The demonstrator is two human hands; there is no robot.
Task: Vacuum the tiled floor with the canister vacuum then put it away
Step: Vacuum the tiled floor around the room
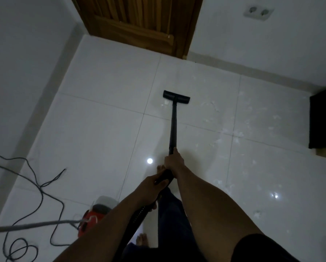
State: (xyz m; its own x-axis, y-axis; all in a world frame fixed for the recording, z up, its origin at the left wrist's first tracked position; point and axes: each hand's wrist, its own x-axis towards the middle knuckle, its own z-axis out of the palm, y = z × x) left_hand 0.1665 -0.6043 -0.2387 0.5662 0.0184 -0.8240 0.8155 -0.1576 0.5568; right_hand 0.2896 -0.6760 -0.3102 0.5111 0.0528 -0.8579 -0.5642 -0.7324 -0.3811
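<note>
A black vacuum wand point(173, 123) runs from my hands out to a flat black floor nozzle point(176, 96) resting on the white tiled floor point(101, 133). My right hand point(173, 162) grips the wand's lower end. My left hand point(151, 188) grips the black handle just behind it, where the ribbed hose point(139, 214) leaves. The red and grey canister point(96, 214) sits on the floor at lower left, partly hidden by my left forearm. White scraps of debris point(239, 135) lie scattered on the tiles right of the nozzle.
A dark power cable point(45, 188) loops over the floor at the left, and a grey cord point(35, 224) runs to the canister. A wooden door point(139, 21) stands ahead, a wall socket point(258, 12) at upper right, a dark cabinet point(322, 120) at the right edge. My bare feet point(142, 241) are below.
</note>
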